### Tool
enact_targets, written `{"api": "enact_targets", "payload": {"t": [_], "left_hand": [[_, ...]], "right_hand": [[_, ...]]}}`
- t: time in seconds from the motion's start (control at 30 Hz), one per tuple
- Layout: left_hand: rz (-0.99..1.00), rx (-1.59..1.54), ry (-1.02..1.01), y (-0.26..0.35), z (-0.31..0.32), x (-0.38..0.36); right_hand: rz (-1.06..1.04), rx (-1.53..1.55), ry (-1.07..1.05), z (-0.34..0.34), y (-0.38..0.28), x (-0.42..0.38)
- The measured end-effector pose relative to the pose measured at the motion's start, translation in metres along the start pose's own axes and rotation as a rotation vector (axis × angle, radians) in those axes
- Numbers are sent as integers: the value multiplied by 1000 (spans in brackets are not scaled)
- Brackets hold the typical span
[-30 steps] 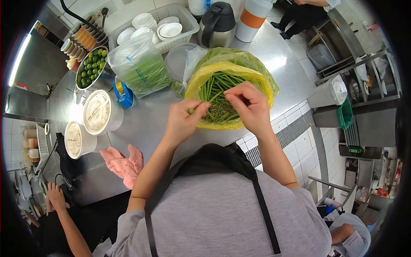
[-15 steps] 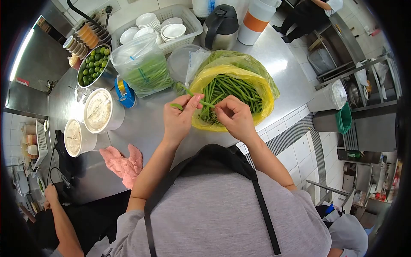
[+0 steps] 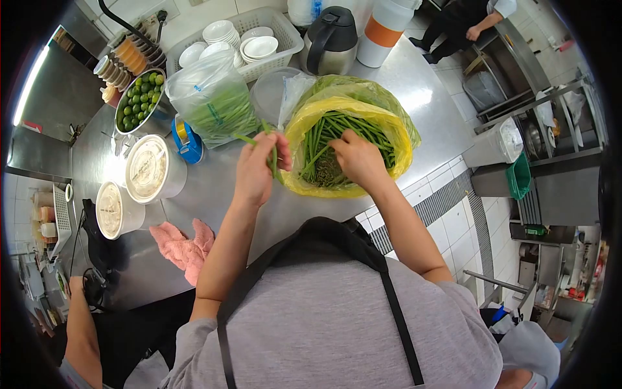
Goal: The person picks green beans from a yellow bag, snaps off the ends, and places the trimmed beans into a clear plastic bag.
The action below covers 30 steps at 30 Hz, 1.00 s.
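Several green bean pieces (image 3: pixel 274 162) are held in my left hand (image 3: pixel 255 170), whose fingers are curled round them just left of the yellow plastic bag (image 3: pixel 353 189). Inside the bag's open mouth lie many long green beans (image 3: pixel 376 136), with a heap of small trimmed ends (image 3: pixel 326 170) at the near side. My right hand (image 3: pixel 360 161) reaches over the bag, its fingertips pinched on one green bean that slants down to the left. Part of that bean is hidden by the fingers. A clear plastic bag of cut green beans (image 3: pixel 223 120) stands left of the yellow one.
Behind are a basket (image 3: pixel 285 59) of white bowls, a thermal jug (image 3: pixel 332 42) and a white-and-orange container (image 3: pixel 382 32). Leftward stand a bowl of limes (image 3: pixel 139 100), a tape dispenser (image 3: pixel 189 146), two lidded tubs (image 3: pixel 155 170) and a pink cloth (image 3: pixel 188 249). Other people are nearby.
My hands have moved apart from the bean they both held. The left went slightly left with the bean pieces; the right dipped to the beans in the yellow bag.
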<state>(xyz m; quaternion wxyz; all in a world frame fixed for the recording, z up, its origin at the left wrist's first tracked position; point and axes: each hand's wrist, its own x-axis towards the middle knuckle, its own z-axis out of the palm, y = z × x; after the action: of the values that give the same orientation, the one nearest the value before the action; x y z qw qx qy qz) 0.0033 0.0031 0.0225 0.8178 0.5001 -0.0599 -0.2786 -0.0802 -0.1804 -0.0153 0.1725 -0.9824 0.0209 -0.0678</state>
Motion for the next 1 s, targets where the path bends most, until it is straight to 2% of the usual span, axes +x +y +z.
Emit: {"api": "enact_targets", "payload": {"t": [0.03, 0.07, 0.13, 0.17, 0.23, 0.27, 0.33, 0.47, 0.53, 0.67, 0.73, 0.77, 0.83, 0.87, 0.93, 0.97, 1.0], "left_hand": [[-71, -16, -7, -1, 3, -1], [-73, -15, -13, -4, 1, 0], [-150, 339, -189, -8, 0, 1], [-154, 337, -190, -9, 2, 0], [-36, 1029, -197, 3, 21, -5], [-41, 1028, -194, -3, 19, -3], [393, 1214, -304, -21, 12, 3], [470, 1122, -342, -30, 10, 11], [521, 1178, -325, -27, 13, 9], [509, 1243, -329, -24, 17, 3], [560, 1269, -323, -23, 19, 1], [560, 1270, -324, -23, 17, 3], [634, 983, -312, -21, 12, 9], [637, 983, -313, -18, 12, 10], [310, 577, -76, -5, 16, 7], [313, 577, -73, -3, 16, 7], [257, 435, -46, 0, 15, 7]], "right_hand": [[56, -101, 90, 6, 6, 4], [62, -103, 93, 12, 12, 7], [-21, -149, 111, 17, 17, 10], [-18, -150, 108, 17, 19, 8], [-101, -11, 208, 0, 13, 6], [-101, -8, 203, -12, 8, 4], [-254, 166, 294, -34, -2, -1], [-81, 376, 338, -48, -9, -13], [150, 538, 210, -53, -9, -19], [87, 425, 266, -43, -7, -24], [325, 704, -2, -45, -7, -26], [325, 705, -1, -46, -9, -26], [365, 936, -14, -45, -13, -25], [363, 936, -11, -42, -13, -23], [243, 671, 224, -33, -13, -19], [238, 671, 224, -33, -14, -19], [157, 706, 210, -33, -16, -20]]}}
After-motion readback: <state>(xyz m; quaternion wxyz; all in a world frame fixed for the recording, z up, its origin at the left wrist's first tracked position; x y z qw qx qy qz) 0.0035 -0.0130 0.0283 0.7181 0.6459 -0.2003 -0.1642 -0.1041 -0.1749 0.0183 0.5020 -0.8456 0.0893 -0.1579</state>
